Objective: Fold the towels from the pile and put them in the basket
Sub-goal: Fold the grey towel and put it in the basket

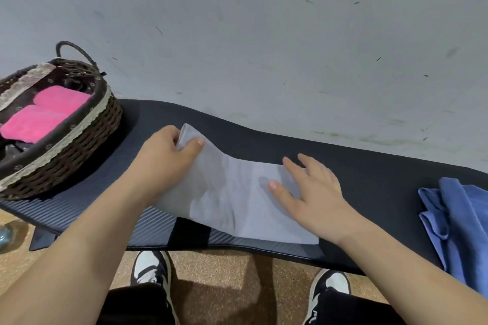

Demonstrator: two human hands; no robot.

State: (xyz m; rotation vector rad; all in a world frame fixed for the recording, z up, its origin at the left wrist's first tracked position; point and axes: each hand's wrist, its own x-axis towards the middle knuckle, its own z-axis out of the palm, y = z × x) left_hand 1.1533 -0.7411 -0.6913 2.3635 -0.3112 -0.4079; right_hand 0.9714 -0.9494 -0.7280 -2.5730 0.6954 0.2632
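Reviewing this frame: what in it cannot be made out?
Head view only:
Blue towel pile: cut off by the right edge; count unclear.
Basket: left part beyond the frame edge; its wall hides how many pink towels are stacked.
Grey towel: the corner in the grip of the left hand is covered by fingers; the right hand hides the fold beneath.
Shiny object at the left edge: cut off, blurred, unidentifiable.

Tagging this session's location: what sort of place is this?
Probably a plain indoor room set up for folding: a black padded mat with a grey towel on it against a scuffed grey wall, a speckled brown floor, a wicker basket holding pink towels.
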